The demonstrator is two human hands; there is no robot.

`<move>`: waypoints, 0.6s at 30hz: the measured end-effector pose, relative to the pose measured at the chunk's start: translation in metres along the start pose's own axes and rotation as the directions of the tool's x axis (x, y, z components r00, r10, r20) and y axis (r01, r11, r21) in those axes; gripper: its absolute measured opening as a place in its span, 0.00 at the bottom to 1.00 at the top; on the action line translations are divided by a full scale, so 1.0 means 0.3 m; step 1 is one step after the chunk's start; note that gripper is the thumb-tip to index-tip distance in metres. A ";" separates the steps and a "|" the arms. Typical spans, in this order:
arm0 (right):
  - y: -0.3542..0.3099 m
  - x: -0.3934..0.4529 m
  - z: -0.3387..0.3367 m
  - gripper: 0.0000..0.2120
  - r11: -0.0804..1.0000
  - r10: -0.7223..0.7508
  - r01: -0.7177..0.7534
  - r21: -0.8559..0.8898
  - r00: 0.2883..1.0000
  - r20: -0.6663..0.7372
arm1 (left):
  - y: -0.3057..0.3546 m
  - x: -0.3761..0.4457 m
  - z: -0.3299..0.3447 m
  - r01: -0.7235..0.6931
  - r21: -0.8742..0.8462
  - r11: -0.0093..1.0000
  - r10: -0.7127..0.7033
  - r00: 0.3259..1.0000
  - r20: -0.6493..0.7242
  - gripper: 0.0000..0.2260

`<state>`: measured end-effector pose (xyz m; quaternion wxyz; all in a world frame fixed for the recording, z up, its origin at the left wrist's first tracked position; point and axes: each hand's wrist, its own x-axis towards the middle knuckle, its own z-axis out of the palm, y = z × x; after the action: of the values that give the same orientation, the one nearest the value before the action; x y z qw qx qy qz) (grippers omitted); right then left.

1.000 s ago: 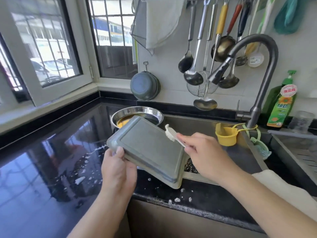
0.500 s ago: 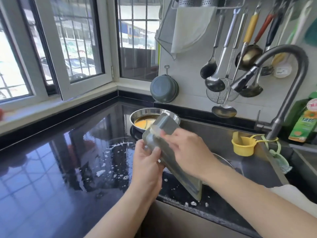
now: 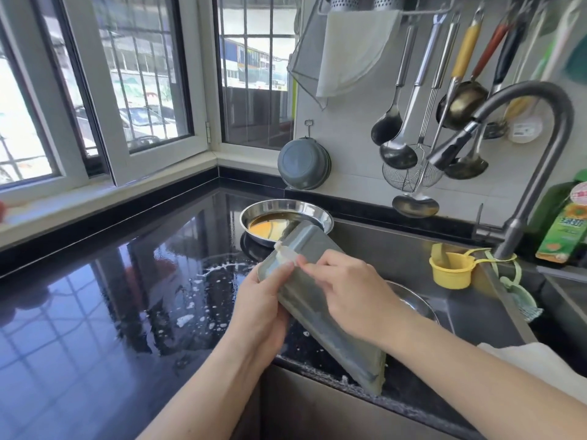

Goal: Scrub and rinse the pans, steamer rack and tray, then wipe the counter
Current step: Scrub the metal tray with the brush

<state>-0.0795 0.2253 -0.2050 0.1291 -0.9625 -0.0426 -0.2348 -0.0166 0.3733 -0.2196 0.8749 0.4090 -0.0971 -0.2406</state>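
Note:
A grey rectangular tray stands tilted on its edge over the sink's front rim. My left hand grips its left edge from below. My right hand lies across the tray's face and pinches a small white brush, whose head touches the tray's upper left corner. Behind the tray a round steel pan with orange-brown liquid sits on the counter. Part of another steel pan shows in the sink, behind my right hand.
The black counter on the left is wet, with white foam spots. A curved faucet arches over the sink, a yellow cup hangs on the sink rim, a green soap bottle stands at far right. Ladles hang on the wall.
The tray has turned from lying flat to standing steeply on edge. My right hand moved left with the brush to the tray's upper corner. The view has shifted left.

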 end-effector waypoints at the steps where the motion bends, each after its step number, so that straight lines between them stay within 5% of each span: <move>1: -0.002 0.004 -0.001 0.25 1.000 -0.015 0.015 0.022 1.000 -0.002 | 0.000 0.001 0.001 -0.013 0.002 1.000 0.013 1.000 -0.024 0.12; 3: 0.010 0.029 -0.009 0.25 1.000 -0.010 0.010 0.018 1.000 -0.012 | -0.006 0.007 -0.004 -0.064 0.013 0.998 0.065 0.995 -0.078 0.14; 7: 0.118 0.142 -0.078 0.25 0.967 0.239 -0.247 -0.065 0.965 -0.108 | -0.008 0.016 0.002 -0.128 0.026 0.991 0.131 0.983 -0.130 0.17; 12: -0.013 0.101 -0.043 0.29 0.999 0.004 -0.008 -0.043 0.996 -0.087 | 0.019 0.020 0.011 -0.171 -0.049 0.984 0.160 0.972 -0.173 0.16; 16: 0.132 0.209 -0.092 0.26 0.945 0.290 -0.310 -0.107 0.942 -0.166 | 0.014 0.014 0.014 -0.182 -0.100 0.978 0.162 0.970 -0.183 0.17; 18: 0.136 0.208 -0.097 0.25 0.937 0.320 -0.340 -0.083 0.928 -0.194 | 0.027 0.012 0.015 -0.204 -0.122 0.971 0.181 0.967 -0.177 0.20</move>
<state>-0.0313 0.1795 -0.1605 0.1143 -0.9370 0.1453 -0.2965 -0.0124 0.3730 -0.2106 0.9255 0.3542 -0.0466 -0.1260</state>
